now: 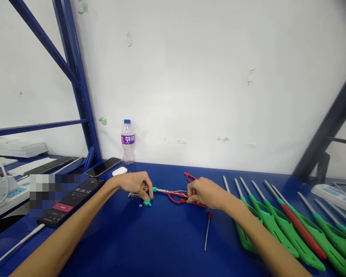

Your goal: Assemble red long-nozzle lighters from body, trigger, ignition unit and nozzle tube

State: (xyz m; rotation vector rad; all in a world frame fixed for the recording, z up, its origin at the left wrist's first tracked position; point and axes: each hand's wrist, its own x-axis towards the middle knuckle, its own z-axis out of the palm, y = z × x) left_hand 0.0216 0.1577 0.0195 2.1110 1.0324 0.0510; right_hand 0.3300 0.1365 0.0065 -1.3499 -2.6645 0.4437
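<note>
Your left hand (137, 184) bends down with its fingertips at a toothed teal piece (147, 202) on the table (167, 242); you cannot tell from here whether they pinch it or only touch it. Your right hand (203, 193) curls its fingers over the right part of a red frame (174, 199), and its grip there is hidden too. The frame lies between your hands, with thin wires (179, 193) along it and a slim rod (163, 190) reaching left.

Judge the frame as light, stiff plastic: take it by its outer rims, clear of the wires, which look soft and easily tugged loose. The rod seems rigid and smooth, so hold it mid-length. The teal piece probably weighs little; pinch it across its teeth.

A screwdriver (208, 229) lies nearer you, and green-handled tools (279, 231) fan out to the right.
</note>
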